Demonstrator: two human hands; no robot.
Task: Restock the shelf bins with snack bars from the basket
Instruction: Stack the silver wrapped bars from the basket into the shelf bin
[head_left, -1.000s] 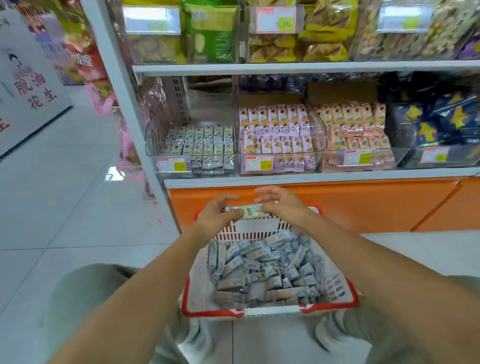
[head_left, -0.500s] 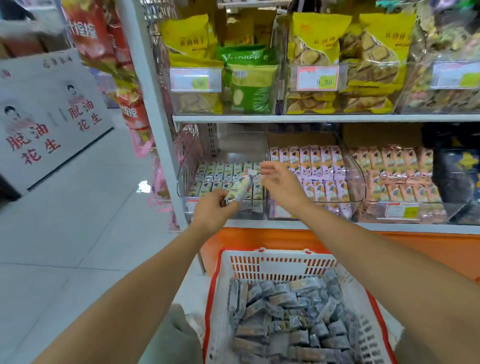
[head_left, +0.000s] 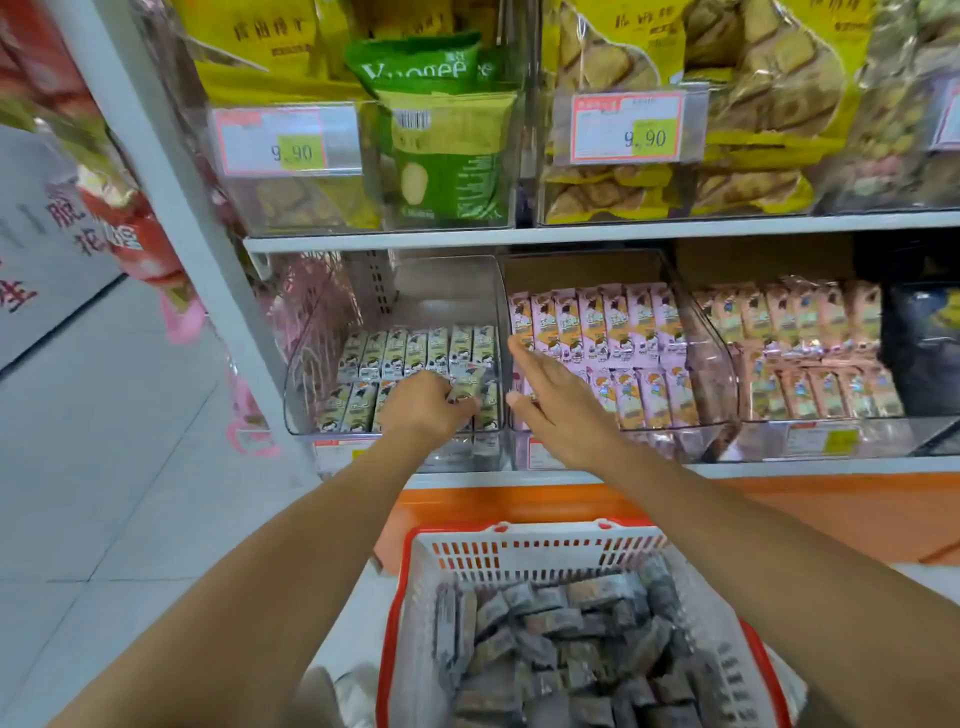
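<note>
Risk first: left hand (head_left: 428, 413) pinches one snack bar (head_left: 470, 385) low at the right front corner of the left bin (head_left: 311, 364), among the standing rows (head_left: 410, 351), and the slot it is aimed at looks tight. If the bar goes in tilted, or is let go before its foot is seated, it may end up lying across the front row or tip a neighbour; probable cause is the crowding of upright packs on either side. Knuckles could also drag the front row forward when the hand pulls out. Right hand (head_left: 558, 402) is released, fingers straight and spread, hovering in front of the wall between the left bin and the middle bin (head_left: 714, 364) of pink bars (head_left: 597, 322); cannot tell whether it touches the plastic. A careless sweep from it could knock the pink stock. Basket (head_left: 545, 527) sits below the shelf edge (head_left: 779, 467), under both forearms, so a dropped bar would probably land in it or just beside it. Appearance of the held bar: small flat oblong pack, pale cream-green glossy wrapper with a dark printed figure, same design as the rows in the left bin. Loose bars (head_left: 566, 634) in the basket lie heaped at all angles and read grey-blue in shadow; print too blurred to read.
</note>
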